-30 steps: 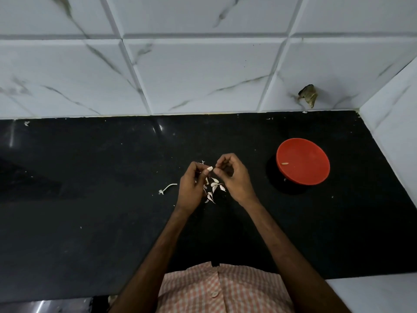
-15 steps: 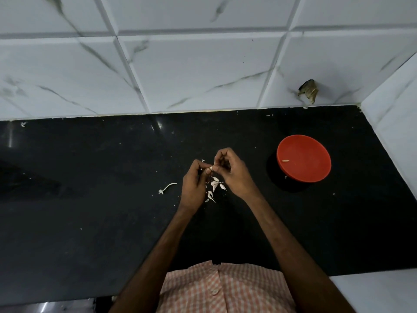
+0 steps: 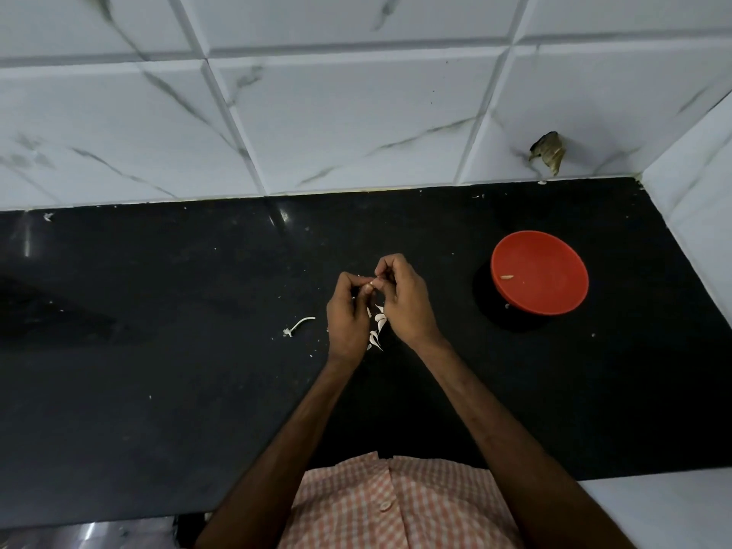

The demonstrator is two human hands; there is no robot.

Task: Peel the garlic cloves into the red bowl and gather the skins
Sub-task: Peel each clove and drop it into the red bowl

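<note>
left hand [image 3: 347, 315] and right hand [image 3: 402, 297] fingertips curled, pinching garlic clove [image 3: 369, 288] together.

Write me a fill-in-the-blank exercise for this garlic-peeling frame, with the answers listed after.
The left hand and right hand pinch one garlic clove above the ____ countertop. The red bowl stands to the ____ of both hands. The loose skins lie on the countertop, not in the ____.
Missing words: black; right; bowl.
</note>
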